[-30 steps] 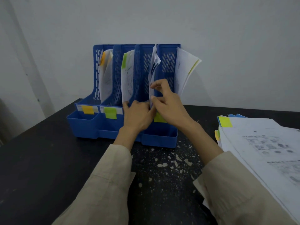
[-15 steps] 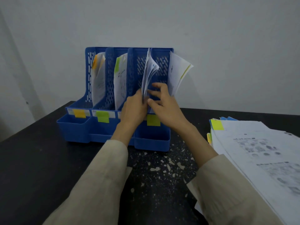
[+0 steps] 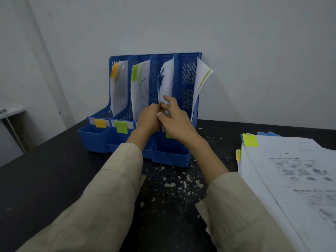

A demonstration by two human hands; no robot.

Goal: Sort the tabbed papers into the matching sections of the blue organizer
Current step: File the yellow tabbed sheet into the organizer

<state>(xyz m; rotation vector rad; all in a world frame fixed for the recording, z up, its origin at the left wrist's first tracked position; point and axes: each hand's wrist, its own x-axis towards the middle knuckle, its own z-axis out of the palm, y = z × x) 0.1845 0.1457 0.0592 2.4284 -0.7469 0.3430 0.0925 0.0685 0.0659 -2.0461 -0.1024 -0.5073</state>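
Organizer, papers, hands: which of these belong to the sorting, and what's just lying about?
Part of the job:
blue organizer
papers in third section
paper stack
left hand
right hand

Just there:
black table
wall

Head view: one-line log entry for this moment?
step: filing papers in third section | organizer upright | left hand at papers | right hand fingers on papers | stack waiting

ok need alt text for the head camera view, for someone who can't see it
Both hands, left hand and right hand, work papers into the third section of a blue organizer on a black table. Orange- and green-tabbed sheets fill the first two sections; a stack of tabbed papers lies at right.
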